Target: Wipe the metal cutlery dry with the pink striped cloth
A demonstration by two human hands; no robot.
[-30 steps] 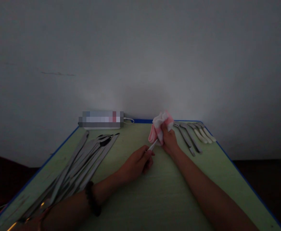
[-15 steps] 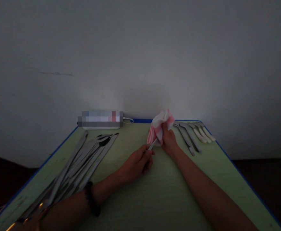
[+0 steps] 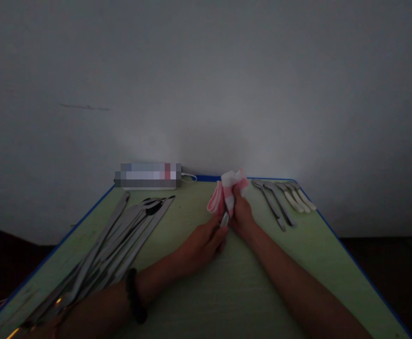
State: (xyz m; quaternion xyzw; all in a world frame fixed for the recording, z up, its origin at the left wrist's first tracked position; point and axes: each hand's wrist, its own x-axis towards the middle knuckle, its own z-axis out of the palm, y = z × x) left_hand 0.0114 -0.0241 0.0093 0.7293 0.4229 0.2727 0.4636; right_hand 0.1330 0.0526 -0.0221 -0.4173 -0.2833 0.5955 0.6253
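Observation:
In the head view, my left hand (image 3: 206,242) is closed around a shiny piece of cutlery (image 3: 224,219), of which only a short stretch shows. Its far end disappears into a pink and white cloth (image 3: 231,181), so I cannot tell if it is a fork, spoon or knife. My right hand (image 3: 241,209) grips that cloth, bunched about the hidden end, with the thumb pressed on top. The two hands almost meet above the table's middle. A dark beaded bracelet circles my left wrist.
Several long metal utensils (image 3: 112,235) lie in a pile on the left of the green table (image 3: 188,207). At the right back are metal utensils (image 3: 271,202) and several white-handled ones (image 3: 294,197). A blurred white box (image 3: 149,179) with a cable stands against the wall (image 3: 206,94).
My right hand and the cloth have slid toward me and slightly left, along the cutlery and closer to my left hand. Less of the cutlery shows between the hands.

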